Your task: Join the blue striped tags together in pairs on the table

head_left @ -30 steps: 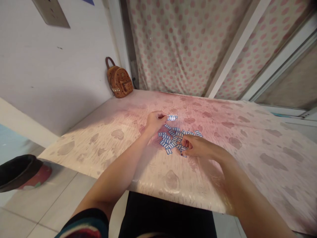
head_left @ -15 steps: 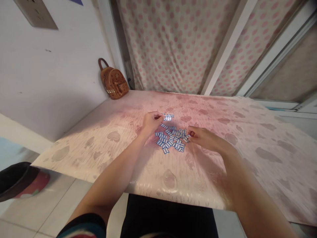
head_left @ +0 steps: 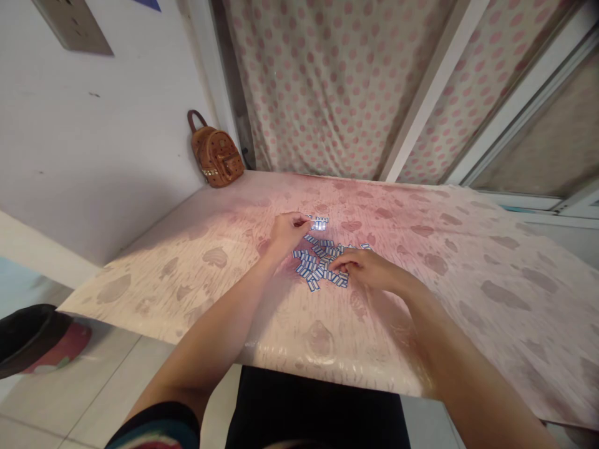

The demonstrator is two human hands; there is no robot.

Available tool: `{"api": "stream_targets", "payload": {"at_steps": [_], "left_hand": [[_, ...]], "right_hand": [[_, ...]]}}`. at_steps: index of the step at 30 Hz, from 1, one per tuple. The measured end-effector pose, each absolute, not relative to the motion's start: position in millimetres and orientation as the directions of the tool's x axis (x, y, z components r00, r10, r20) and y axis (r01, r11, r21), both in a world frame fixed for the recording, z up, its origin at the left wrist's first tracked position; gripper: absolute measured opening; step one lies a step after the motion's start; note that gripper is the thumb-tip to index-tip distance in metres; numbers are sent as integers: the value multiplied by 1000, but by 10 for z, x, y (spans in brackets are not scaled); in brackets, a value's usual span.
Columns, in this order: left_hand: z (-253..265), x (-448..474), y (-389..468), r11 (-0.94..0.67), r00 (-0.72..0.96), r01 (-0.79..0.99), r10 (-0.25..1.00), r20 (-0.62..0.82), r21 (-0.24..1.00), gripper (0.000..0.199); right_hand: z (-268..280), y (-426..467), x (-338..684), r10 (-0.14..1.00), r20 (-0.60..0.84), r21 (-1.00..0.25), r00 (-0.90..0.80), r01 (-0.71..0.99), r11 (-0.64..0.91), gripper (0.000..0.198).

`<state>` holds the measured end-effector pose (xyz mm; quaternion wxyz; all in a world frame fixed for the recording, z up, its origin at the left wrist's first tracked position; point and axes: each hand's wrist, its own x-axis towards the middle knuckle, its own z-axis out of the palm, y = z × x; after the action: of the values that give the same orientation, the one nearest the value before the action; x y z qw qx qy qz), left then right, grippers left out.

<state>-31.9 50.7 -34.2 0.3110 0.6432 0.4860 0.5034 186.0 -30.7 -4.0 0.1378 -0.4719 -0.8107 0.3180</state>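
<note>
Small white pieces with blue borders, like little cards or tiles, lie in a loose pile [head_left: 309, 268] on the table. Just beyond the pile, more of them sit side by side in short rows [head_left: 320, 224]. My left hand [head_left: 291, 228] is at the left end of these rows, thumb and finger pinched together; any piece between them is too small to make out. Over the right part of the pile is my right hand [head_left: 360, 267], its index finger bent down onto the pieces and the fingers slightly apart. It covers some pieces, and one loose piece [head_left: 366, 247] shows behind it.
A patterned plastic cloth [head_left: 215, 299] covers the table. A small brown backpack [head_left: 219, 156] stands at the back left against the wall. Behind the table hangs a dotted curtain [head_left: 322, 87]. A dark bin [head_left: 42, 340] is on the floor at the left.
My right hand has moved left from the pile's right edge onto the pieces, and its pinch has loosened. A piece shows where it was. My left hand has barely moved.
</note>
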Motion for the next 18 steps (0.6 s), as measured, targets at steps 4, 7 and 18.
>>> {"api": "stream_targets", "payload": {"at_steps": [4,7,18], "left_hand": [[-350,-316,513,-325,15,303,942,337,896,11],[-356,-317,521,-321,26,295,944,328,900,12],[-371,-322,522,-325,55,277,945,323,904,13]], "right_hand": [[-21,-331,1846,846,-69,-632,-529,679,374,36],[35,-360,1849,889,-147,-514,-433,801,306,12],[27,-367,1854,872,-151,-422,-466,828,369,7]]}}
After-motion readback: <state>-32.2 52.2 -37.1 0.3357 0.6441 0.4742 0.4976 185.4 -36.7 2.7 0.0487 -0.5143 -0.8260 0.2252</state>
